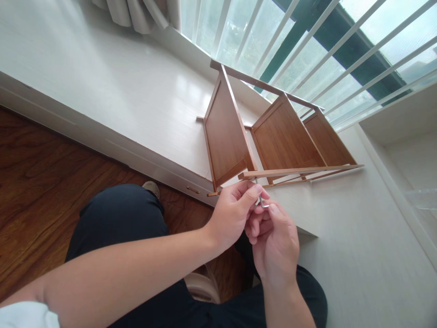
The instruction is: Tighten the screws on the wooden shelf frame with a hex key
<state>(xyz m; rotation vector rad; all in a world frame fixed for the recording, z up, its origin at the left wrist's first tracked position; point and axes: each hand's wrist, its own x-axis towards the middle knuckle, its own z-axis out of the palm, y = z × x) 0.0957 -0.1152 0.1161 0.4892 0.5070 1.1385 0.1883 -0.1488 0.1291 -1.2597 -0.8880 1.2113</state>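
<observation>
A small L-shaped metal hex key (262,203) is held up between my two hands, just below the nearest leg of a brown wooden shelf rack (288,136). My left hand (230,216) is closed, with thumb and forefinger pinching the key's long arm. Curled beneath, my right hand (276,239) has its thumb at the short bent end. Something small and metallic shows beside the key, too covered by fingers to make out. The rack lies on its side, its panels standing upright on a pale window ledge. Whether the key touches the leg I cannot tell.
The pale ledge (136,100) runs along the window and turns a corner at right. White bars (252,27) cross the window behind the rack. A grey curtain (129,13) hangs at the top. Below are dark wood flooring (44,168) and my knees in dark trousers.
</observation>
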